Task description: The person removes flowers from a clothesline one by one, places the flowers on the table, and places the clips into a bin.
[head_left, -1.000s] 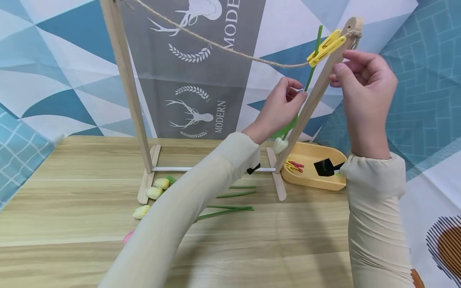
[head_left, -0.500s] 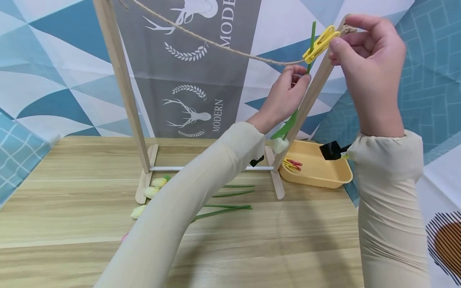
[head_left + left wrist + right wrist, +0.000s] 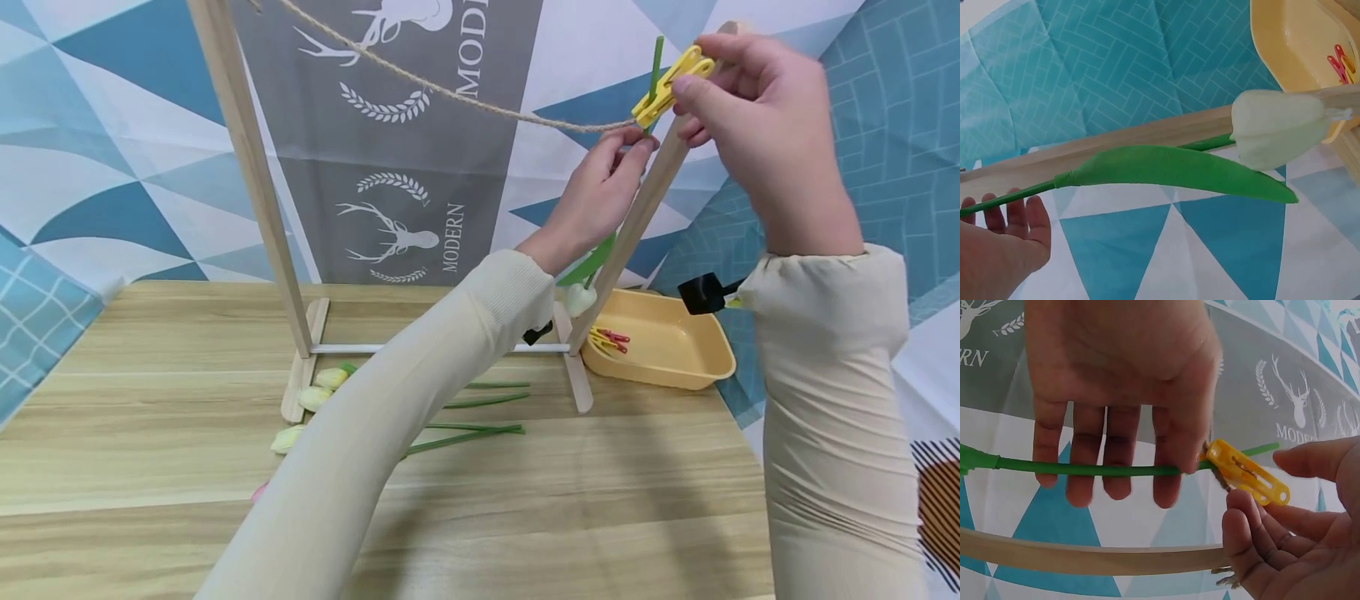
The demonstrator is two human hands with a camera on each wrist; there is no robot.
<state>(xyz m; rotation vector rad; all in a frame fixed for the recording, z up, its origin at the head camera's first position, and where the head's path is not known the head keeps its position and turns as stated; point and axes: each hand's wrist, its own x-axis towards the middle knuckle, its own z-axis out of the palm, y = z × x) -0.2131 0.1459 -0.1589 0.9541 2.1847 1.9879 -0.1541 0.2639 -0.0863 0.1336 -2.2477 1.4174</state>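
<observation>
A yellow clothespin point(image 3: 663, 90) clips a green stem to the twine point(image 3: 480, 104), near the right post of a wooden frame. My right hand point(image 3: 772, 125) has its thumb and index finger about the handles of this clothespin. Just below the clip my left hand point(image 3: 600, 187) pinches the stem between thumb and fingers, as the right wrist view shows. The stem belongs to an artificial white tulip point(image 3: 1279, 128), which hangs head down with its long green leaf point(image 3: 1172, 167) beside the wooden post point(image 3: 1104, 144).
Several tulips point(image 3: 315, 398) lie on the wooden table point(image 3: 600, 500), partly behind my left sleeve. At the back right stands a yellow tray point(image 3: 667, 371) with red and yellow clothespins point(image 3: 609, 340). A left post point(image 3: 255, 167) and a white crossbar point(image 3: 352, 348) complete the frame.
My right hand has moved from beside the post onto the clothespin's handles. My left hand has slid up the stem to just under the clip. The head view has shifted slightly.
</observation>
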